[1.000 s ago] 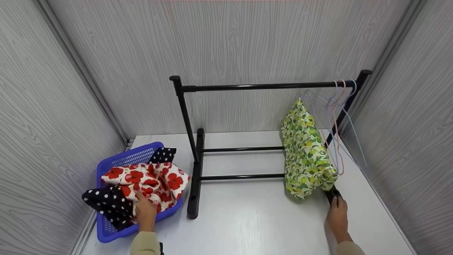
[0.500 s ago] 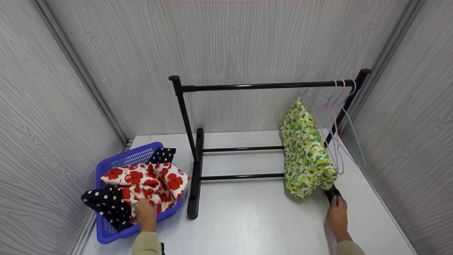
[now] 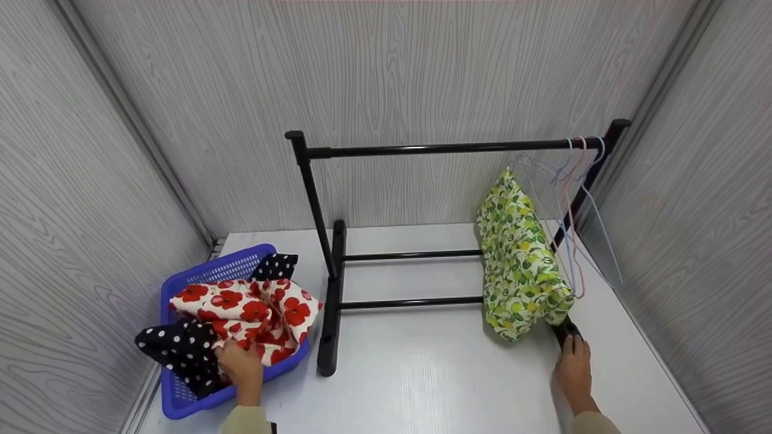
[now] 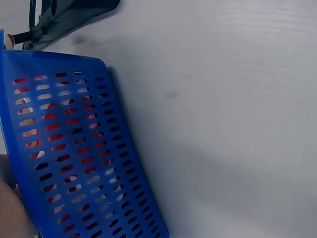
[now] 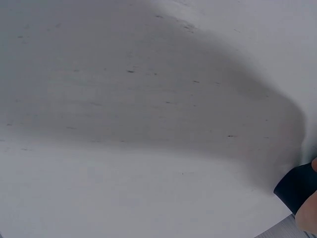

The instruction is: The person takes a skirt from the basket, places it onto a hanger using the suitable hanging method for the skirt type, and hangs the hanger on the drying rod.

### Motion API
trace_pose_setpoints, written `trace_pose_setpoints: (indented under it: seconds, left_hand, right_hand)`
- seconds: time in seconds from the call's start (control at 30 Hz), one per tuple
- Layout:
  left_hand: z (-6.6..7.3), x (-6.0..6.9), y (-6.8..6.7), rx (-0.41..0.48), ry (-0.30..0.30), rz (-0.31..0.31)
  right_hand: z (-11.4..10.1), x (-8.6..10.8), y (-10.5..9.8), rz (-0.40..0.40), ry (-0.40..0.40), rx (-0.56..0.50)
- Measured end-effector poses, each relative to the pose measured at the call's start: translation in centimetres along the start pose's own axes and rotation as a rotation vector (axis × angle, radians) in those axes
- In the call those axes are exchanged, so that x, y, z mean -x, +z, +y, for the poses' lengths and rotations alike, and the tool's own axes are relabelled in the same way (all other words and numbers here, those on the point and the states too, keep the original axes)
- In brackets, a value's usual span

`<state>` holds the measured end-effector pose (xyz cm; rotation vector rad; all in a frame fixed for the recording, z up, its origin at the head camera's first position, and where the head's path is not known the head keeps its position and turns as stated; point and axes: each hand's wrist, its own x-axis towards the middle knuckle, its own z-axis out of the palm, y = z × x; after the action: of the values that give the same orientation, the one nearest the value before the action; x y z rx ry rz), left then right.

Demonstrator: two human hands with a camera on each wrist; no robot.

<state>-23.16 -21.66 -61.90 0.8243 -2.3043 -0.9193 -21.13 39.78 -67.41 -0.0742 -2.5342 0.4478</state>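
Note:
At the blue basket's near side, my left hand [image 3: 241, 364] touches the red-flowered white cloth [image 3: 226, 299], its thumb and fingers apart. Black polka-dot cloth [image 3: 181, 349] lies beside it, partly over the basket rim [image 3: 172, 289]. In the left wrist view the hand [image 4: 12, 210] is a blurred patch at the left edge, beyond the basket wall [image 4: 106, 148]. My right hand [image 3: 574, 367] grips the near end of the black rack's right foot [image 3: 566, 331]; in the right wrist view fingers [image 5: 308, 215] lie on both sides of the foot end [image 5: 297, 187].
The rack's top bar [image 3: 434, 148] spans the middle. Green lemon-print fabric [image 3: 522, 259] hangs near its right end, beside several thin hangers [image 3: 570, 205]. The rack's left foot [image 3: 329, 337] stands close to the basket. Wood-patterned walls [image 3: 398, 72] enclose the white table [image 3: 422, 374].
My left hand has moved slightly left, and its thumb and fingers have spread. The front folds of the flowered cloth have shifted. My right hand stays on the rack foot.

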Motion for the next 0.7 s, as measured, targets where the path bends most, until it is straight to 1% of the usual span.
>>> trace_pose_setpoints:
  seconds: [0.07, 0.13, 0.23, 0.33, 0.43, 0.53, 0.63, 0.7]
  left_hand:
    - [0.3, 0.1, 0.2, 0.063, 0.018, 0.085]
    - [0.9, 0.2, 0.3, 0.119, 0.025, 0.147]
    - [1.9, 0.3, 0.4, 0.235, 0.004, 0.234]
    - [3.2, 0.3, 0.2, 0.346, -0.01, 0.31]
    - [4.5, 0.2, -0.4, 0.432, 0.001, 0.353]
    - [5.8, 0.0, -1.1, 0.513, 0.031, 0.396]
    - [7.0, -0.1, -2.0, 0.569, 0.036, 0.429]
    - [7.9, -0.2, -2.6, 0.61, 0.032, 0.438]
  right_hand:
    - [0.0, 0.0, 0.0, -0.007, 0.003, -0.002]
    - [-0.1, 0.0, 0.0, 0.007, -0.006, -0.004]
    - [-0.1, 0.0, 0.1, 0.026, -0.016, -0.004]
    - [-0.1, 0.0, 0.1, 0.027, -0.014, -0.001]
    - [-0.1, 0.0, 0.2, 0.026, -0.015, 0.003]
    - [0.2, 0.1, 0.4, 0.021, -0.026, 0.001]
    - [0.4, 0.1, 0.6, 0.011, -0.027, 0.001]
    - [0.3, 0.1, 0.6, 0.011, -0.024, 0.003]
